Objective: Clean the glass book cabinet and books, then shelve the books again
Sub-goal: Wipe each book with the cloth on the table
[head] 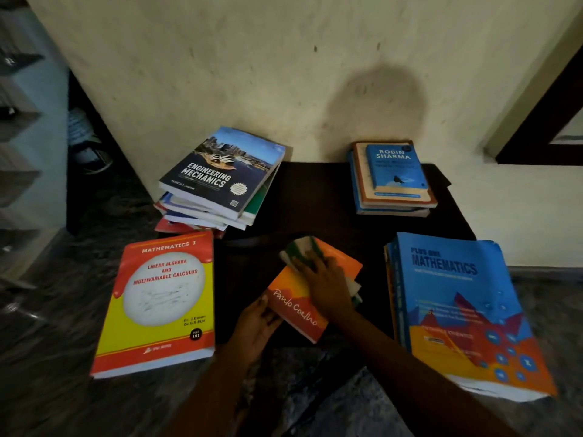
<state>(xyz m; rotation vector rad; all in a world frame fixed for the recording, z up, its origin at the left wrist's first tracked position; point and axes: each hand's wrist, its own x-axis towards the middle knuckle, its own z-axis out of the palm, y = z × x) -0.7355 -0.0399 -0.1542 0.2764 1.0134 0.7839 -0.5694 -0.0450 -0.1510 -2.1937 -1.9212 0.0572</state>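
Over centre of dark floor mat [315, 197]: orange Paulo Coelho paperback [296, 305], left hand [257, 326] gripping its near corner, right hand [325, 285] pressing a green-and-white cloth [301, 247] on the cover, fingers fairly flat. Wiping stage, probably midway. Red-and-yellow mathematics textbook [161, 304], Engineering Mechanics pile [217, 178], Robin Sharma stack [394, 171], blue Plus One Mathematics stack [467, 310] lie around, unshelved. Pale shelving [22, 127] far left, blurred; cleanliness unreadable.

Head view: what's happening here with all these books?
A person is wiping an orange book with a cloth. The left hand grips the book's near corner while the right hand presses the green-and-white cloth on its cover. Other books lie around it: a red-and-yellow maths book on the left, a blue maths stack on the right, and the Engineering Mechanics stack and Robin Sharma stack by the wall.
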